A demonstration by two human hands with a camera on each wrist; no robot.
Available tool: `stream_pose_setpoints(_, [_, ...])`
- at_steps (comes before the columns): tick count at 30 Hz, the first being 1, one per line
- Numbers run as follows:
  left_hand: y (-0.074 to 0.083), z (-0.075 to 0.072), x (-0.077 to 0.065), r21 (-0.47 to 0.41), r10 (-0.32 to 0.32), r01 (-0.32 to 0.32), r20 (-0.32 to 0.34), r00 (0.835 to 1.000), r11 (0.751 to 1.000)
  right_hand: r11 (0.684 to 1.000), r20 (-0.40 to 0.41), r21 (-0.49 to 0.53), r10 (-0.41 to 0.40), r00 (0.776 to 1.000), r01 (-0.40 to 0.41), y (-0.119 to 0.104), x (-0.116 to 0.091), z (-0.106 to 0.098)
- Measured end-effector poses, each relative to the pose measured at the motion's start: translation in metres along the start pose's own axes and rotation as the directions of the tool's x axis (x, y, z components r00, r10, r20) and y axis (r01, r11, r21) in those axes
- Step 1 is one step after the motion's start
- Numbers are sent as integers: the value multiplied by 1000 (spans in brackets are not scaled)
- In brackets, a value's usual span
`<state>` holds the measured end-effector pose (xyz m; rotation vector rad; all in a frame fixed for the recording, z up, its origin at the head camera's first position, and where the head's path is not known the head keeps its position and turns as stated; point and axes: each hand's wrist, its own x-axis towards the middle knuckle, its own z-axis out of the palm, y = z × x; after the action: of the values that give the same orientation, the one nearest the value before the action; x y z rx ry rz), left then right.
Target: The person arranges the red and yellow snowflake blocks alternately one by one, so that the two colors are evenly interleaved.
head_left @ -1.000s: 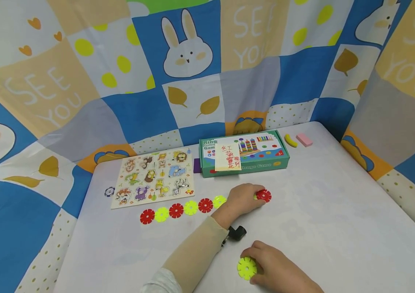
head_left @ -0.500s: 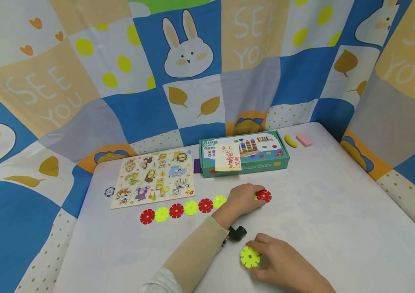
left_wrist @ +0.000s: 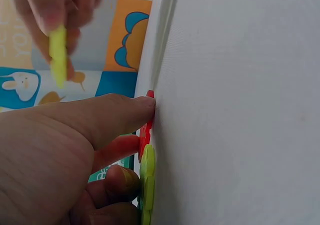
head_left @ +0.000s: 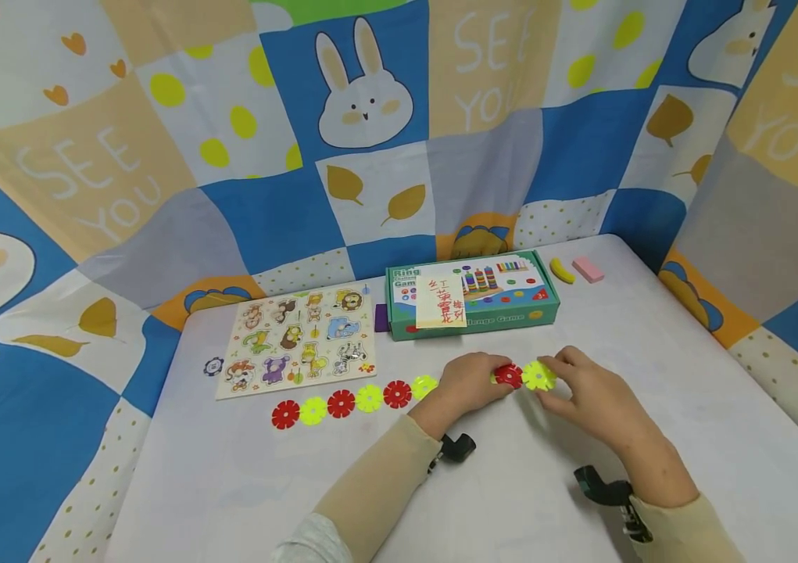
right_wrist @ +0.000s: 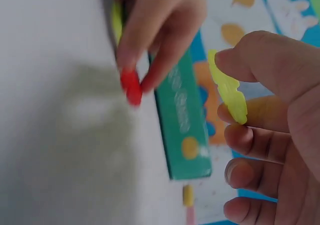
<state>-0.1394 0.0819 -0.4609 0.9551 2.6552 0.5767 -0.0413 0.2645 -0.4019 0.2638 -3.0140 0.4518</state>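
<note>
My left hand (head_left: 469, 381) rests at the right end of a row of notched plastic snowflake discs, its thumb and finger gripping a red snowflake disc (head_left: 509, 376) by the edges. That disc lies against the table in the left wrist view, with a yellow-green disc (left_wrist: 147, 180) close by. A second yellow-green snowflake disc (right_wrist: 229, 87) is pinched by my right hand (head_left: 599, 399) between thumb and index finger, raised off the table just right of the red one. Leftward the row alternates red (head_left: 285, 414) and yellow-green (head_left: 313, 410); my left hand hides part of it.
Behind the row lies an animal puzzle board (head_left: 300, 340). Beside it stands a green game box (head_left: 483, 317) bearing a handwritten note (head_left: 441, 301). A yellow banana-shaped piece (head_left: 562, 270) and a pink block (head_left: 588, 270) lie at the back right; a small dark-rimmed disc (head_left: 213, 366) sits left.
My right hand has carried the yellow-green disc from the table's front up and rightward to beside the red disc. My left hand has stayed in place on the red disc.
</note>
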Motion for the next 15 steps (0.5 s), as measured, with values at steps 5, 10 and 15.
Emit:
stream_pose_setpoints(5, [0, 1, 1, -5, 1, -1, 5, 1000, 1000, 998, 86, -2, 68, 994, -69, 25, 23, 9])
stream_pose_setpoints(10, [-1, 2, 1, -12, 2, -2, 18, 1000, 1000, 988, 187, 49, 137, 973, -148, 38, 33, 25])
stream_pose_setpoints(15, [-1, -2, 0, -11, 0, 0, 18, 1000, 1000, 970, 184, 126, 185, 965, -210, 43, 33, 36])
